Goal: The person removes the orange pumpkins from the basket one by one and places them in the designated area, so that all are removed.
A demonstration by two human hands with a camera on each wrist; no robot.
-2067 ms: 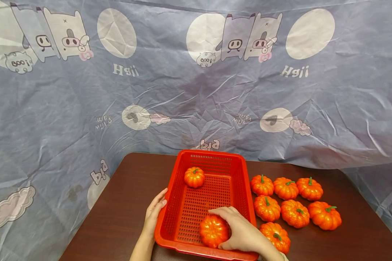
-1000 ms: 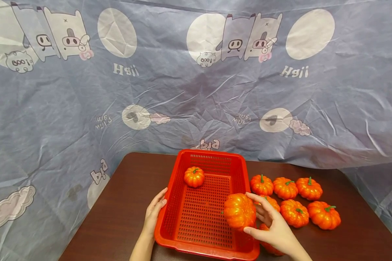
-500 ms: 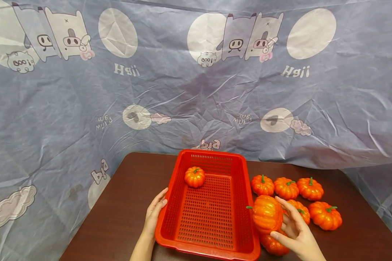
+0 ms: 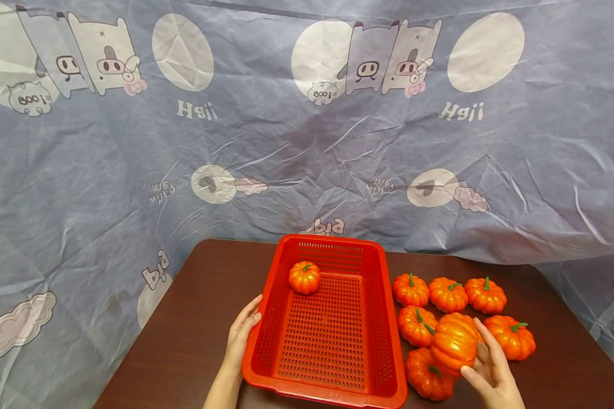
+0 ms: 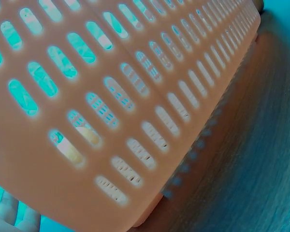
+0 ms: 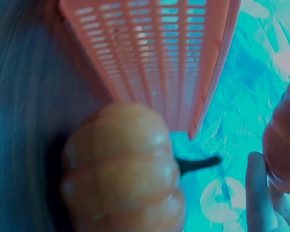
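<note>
In the head view a red perforated plastic basket (image 4: 332, 392) stands mid-table with one small orange pumpkin (image 4: 304, 277) inside, at its far left. My left hand (image 4: 237, 341) rests at the basket's left side, its extended fingers against the outer edge. The left wrist view shows the slotted wall (image 5: 150, 121) close up. To the right of the basket, my right hand (image 4: 496, 372) grips a pumpkin (image 4: 454, 343), thumb below and fingers behind it. That pumpkin is tilted, its green stem pointing left, above another pumpkin (image 4: 430, 375). At the right wrist view's edge, fingers touch the held pumpkin (image 6: 285, 145).
Several more pumpkins lie right of the basket in rough rows, including a far-row one (image 4: 485, 295) and a right-hand one (image 4: 509, 338). One large pumpkin (image 6: 121, 169) sits close in the right wrist view. A printed grey-blue curtain (image 4: 307, 142) hangs behind the brown table (image 4: 184, 341).
My right hand has lifted a pumpkin from the basket's near right part and carried it right, over the basket rim, to above the pumpkins there. My left hand has stayed put.
</note>
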